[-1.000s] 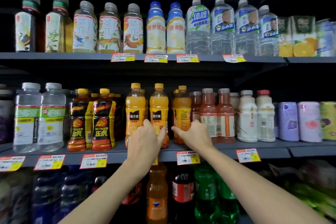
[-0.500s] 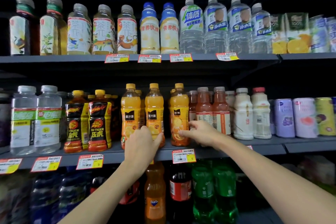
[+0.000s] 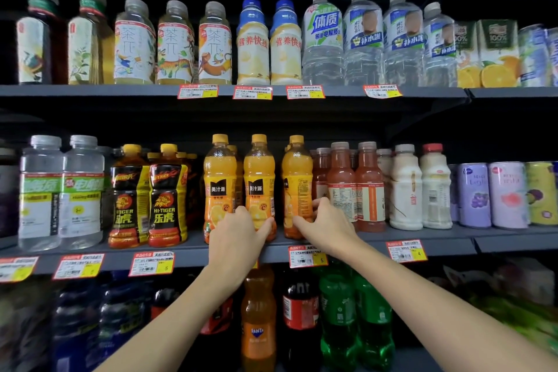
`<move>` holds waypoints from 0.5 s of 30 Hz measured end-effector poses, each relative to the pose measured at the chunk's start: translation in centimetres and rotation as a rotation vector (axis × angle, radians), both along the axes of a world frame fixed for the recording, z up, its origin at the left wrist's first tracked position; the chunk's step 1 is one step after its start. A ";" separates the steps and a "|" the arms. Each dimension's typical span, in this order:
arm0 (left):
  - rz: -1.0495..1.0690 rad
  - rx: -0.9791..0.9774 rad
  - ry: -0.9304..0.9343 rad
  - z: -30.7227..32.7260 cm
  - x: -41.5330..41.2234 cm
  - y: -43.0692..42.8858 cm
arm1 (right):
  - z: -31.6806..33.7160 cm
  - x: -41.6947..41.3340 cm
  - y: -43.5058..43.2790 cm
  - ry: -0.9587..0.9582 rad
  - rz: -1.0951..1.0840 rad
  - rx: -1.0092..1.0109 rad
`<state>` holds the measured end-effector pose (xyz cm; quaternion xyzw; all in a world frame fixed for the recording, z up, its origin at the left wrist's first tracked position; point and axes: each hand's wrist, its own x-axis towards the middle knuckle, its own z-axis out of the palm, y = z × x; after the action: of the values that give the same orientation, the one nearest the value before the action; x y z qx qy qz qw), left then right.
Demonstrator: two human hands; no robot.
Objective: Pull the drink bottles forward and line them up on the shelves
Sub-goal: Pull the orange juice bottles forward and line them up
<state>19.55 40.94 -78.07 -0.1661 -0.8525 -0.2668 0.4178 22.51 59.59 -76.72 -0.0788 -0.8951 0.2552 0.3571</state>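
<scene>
Head view faces a dark store rack. On the middle shelf (image 3: 196, 257), 3 orange juice bottles with yellow caps stand upright in the front row. The left hand (image 3: 238, 235) wraps the base of the middle orange juice bottle (image 3: 259, 178), with its thumb on the bottle's right side and its fingers curled into the gap beside the left orange juice bottle (image 3: 219, 184). The right hand (image 3: 326, 226) grips the low part of the right orange juice bottle (image 3: 297, 178), thumb across the front and fingers round its right flank. That bottle's label is turned sideways, with the black logo at its left edge, while the other 2 show the logo to the front. A narrow gap separates it from the middle one, and it stands just beside 2 reddish juice bottles (image 3: 341, 184).

Further left on the same shelf are 2 Hi-Tiger bottles (image 3: 167, 196) and 2 clear bottles with green labels (image 3: 40, 193). To the right stand 2 white bottles (image 3: 404, 190) and pastel cans (image 3: 474, 193). A price tag (image 3: 306, 257) hangs on the shelf edge under the right wrist. Below it are a Fanta bottle (image 3: 258, 320) and green soda bottles (image 3: 338, 311).
</scene>
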 end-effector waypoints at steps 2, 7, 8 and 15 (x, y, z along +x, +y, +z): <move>-0.003 0.007 -0.004 -0.1 0.1 0.0 | 0.1 0.0 0.0 -0.063 0.068 -0.050; 0.005 0.004 -0.002 -0.1 0.2 0.1 | 0.1 0.0 -0.7 -0.070 -0.013 0.003; 0.005 0.005 -0.005 -0.1 0.2 0.1 | -0.1 -0.1 -1.0 -0.054 -0.070 0.035; -0.010 0.015 -0.004 -0.3 -0.1 0.1 | -0.6 -0.5 -2.0 0.002 -0.158 0.015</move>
<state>19.44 40.99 -78.33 -0.1667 -0.8505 -0.2756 0.4158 21.97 57.56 -77.32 -0.1464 -0.8877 0.2194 0.3775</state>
